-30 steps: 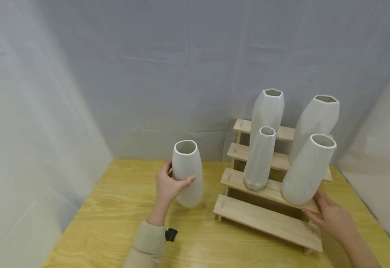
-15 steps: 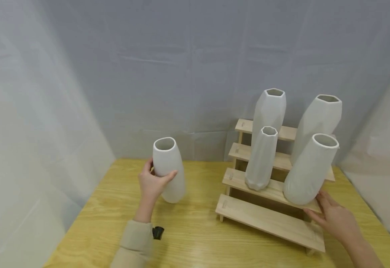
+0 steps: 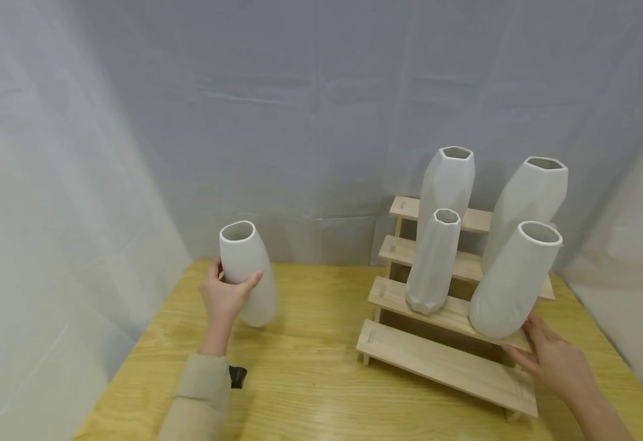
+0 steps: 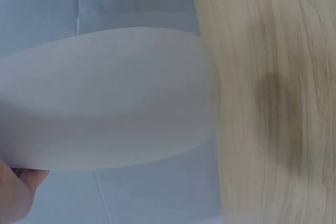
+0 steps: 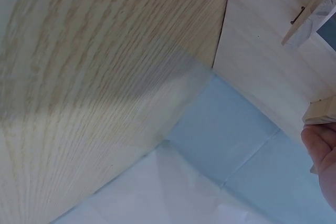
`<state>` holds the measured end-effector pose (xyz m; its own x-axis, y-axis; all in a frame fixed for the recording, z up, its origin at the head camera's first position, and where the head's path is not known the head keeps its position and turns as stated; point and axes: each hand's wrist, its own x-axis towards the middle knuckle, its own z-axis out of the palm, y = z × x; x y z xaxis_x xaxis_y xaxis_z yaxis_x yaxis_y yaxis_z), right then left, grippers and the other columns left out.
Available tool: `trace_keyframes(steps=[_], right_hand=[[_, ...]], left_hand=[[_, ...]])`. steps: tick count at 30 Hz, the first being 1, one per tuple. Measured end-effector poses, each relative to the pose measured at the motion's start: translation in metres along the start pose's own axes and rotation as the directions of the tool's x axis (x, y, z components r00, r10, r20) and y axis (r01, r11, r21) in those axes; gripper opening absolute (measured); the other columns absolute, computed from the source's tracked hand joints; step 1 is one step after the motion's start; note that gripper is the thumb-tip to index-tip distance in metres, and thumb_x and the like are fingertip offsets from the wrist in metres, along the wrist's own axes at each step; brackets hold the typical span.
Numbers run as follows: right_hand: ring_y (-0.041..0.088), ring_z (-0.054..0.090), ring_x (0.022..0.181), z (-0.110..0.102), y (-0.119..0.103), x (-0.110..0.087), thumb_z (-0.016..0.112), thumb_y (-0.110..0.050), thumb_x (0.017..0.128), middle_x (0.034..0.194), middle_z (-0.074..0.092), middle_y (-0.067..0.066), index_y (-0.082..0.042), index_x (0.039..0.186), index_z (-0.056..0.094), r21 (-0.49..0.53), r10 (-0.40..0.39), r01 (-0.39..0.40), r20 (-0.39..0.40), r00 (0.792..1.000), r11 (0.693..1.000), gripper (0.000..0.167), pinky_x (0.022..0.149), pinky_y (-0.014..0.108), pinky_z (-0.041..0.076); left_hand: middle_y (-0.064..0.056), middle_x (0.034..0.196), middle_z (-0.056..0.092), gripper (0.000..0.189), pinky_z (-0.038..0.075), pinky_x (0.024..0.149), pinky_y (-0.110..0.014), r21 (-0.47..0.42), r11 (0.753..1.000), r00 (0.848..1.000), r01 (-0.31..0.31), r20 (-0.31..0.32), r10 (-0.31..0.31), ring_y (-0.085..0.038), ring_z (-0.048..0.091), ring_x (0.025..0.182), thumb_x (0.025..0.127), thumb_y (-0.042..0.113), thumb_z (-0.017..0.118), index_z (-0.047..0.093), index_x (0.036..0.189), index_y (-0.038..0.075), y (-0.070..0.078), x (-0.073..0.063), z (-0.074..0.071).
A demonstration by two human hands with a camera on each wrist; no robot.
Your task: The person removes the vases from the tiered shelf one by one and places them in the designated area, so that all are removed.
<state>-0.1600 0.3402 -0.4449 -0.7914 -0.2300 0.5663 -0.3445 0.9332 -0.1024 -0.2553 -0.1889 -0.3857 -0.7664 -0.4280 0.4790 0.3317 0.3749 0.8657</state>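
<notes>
By the left hand (image 3: 226, 298) one white vase (image 3: 247, 262) is gripped around its side below the rim, its base seemingly held above the table (image 3: 310, 349). Probably ceramic, it is likely to be stiff, smooth, slippery and fragile, and is best held around the wide middle. Well right of that grip, one wooden stand (image 3: 448, 367) with four shelves is pinched at its near edge by the right hand (image 3: 561, 367); four more vases (image 3: 431, 263) are borne there.
</notes>
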Motion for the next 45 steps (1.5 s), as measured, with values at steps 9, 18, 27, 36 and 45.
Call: trace_keyframes(steps=[9, 18, 27, 36, 45], right_hand=[[0.048, 0.054, 0.071, -0.004, -0.002, 0.000, 0.067, -0.042, 0.073, 0.113, 0.049, 0.031, 0.011, 0.116, 0.049, 0.012, 0.033, -0.033, 0.034, 0.999, 0.999, 0.070, 0.048, 0.053, 0.044], [0.047, 0.054, 0.069, -0.003, -0.001, 0.000, 0.068, -0.042, 0.072, 0.111, 0.050, 0.032, 0.012, 0.114, 0.050, -0.006, 0.018, -0.018, 0.014, 1.000, 1.000, 0.071, 0.047, 0.052, 0.044], [0.050, 0.053, 0.078, -0.006, -0.002, 0.001, 0.066, -0.043, 0.074, 0.112, 0.049, 0.033, 0.011, 0.119, 0.047, 0.006, 0.029, -0.029, 0.065, 0.997, 1.000, 0.072, 0.054, 0.055, 0.045], [0.050, 0.053, 0.077, -0.004, -0.003, 0.001, 0.065, -0.043, 0.075, 0.112, 0.049, 0.033, 0.010, 0.120, 0.046, 0.000, 0.033, -0.033, 0.075, 0.997, 0.999, 0.072, 0.055, 0.056, 0.045], [0.049, 0.054, 0.076, -0.005, -0.004, 0.002, 0.066, -0.042, 0.074, 0.111, 0.050, 0.032, 0.011, 0.116, 0.049, 0.008, 0.047, -0.048, 0.080, 0.996, 0.999, 0.070, 0.055, 0.055, 0.045]], left_hand=[[-0.022, 0.102, 0.055, 0.064, 0.047, 0.079, -0.042, 0.066, 0.998, 0.997, -0.005, -0.077, 0.010, -0.029, 0.053, 0.094, 0.057, 0.012, 0.083, 0.052, 0.109, -0.007, -0.017, 0.017, -0.012], [-0.022, 0.106, 0.053, 0.068, 0.045, 0.083, -0.043, 0.103, 0.994, 0.995, 0.036, -0.097, -0.026, -0.030, 0.051, 0.097, 0.059, 0.014, 0.081, 0.049, 0.114, -0.007, -0.032, 0.033, -0.025], [-0.022, 0.108, 0.055, 0.067, 0.044, 0.085, -0.041, 0.142, 0.988, 0.983, 0.055, -0.181, -0.029, -0.029, 0.051, 0.099, 0.059, 0.016, 0.081, 0.050, 0.114, -0.007, -0.049, 0.045, -0.040], [-0.018, 0.113, 0.053, 0.069, 0.042, 0.088, -0.040, 0.156, 0.982, 0.974, 0.103, -0.216, -0.068, -0.028, 0.049, 0.103, 0.060, 0.019, 0.080, 0.048, 0.117, -0.003, -0.059, 0.052, -0.053], [-0.016, 0.112, 0.054, 0.067, 0.041, 0.089, -0.038, 0.146, 0.981, 0.962, 0.131, -0.259, -0.090, -0.026, 0.049, 0.102, 0.060, 0.019, 0.080, 0.049, 0.116, -0.002, -0.063, 0.058, -0.056]])
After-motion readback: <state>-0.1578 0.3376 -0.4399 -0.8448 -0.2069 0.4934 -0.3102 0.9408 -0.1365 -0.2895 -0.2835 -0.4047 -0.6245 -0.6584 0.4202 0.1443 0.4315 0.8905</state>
